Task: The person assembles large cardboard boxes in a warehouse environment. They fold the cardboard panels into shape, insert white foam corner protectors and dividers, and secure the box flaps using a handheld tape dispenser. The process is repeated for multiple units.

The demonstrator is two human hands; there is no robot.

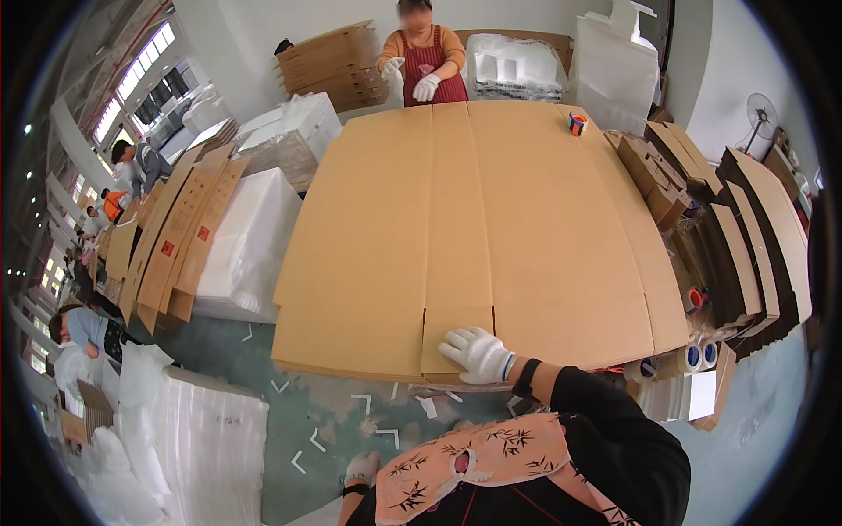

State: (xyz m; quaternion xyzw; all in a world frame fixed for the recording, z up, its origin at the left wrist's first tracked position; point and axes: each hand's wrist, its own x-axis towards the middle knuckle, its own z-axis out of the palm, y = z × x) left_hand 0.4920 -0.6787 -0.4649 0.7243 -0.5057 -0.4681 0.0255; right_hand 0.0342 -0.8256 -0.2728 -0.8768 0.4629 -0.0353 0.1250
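A large stack of flat cardboard sheets [377, 237] lies in front of me, with fold lines running from its near edge to its far edge. My right hand [478, 355], in a white glove, rests palm down on a slotted flap at the near edge. Its fingers are stretched out and hold nothing. Lower down, apart from the cardboard, my left hand [362, 467] hangs over the floor in a white glove. Its finger positions are unclear. An orange and blue tape dispenser [576, 124] stands near the far right corner of the sheets.
Across the cardboard stands a co-worker [434, 66] in a red striped apron and white gloves. White foam stacks [215, 438] and leaning cartons [180, 237] are on the left. Folded boxes [737, 254] and tape rolls [693, 357] crowd the right. White corner pieces [388, 436] litter the floor.
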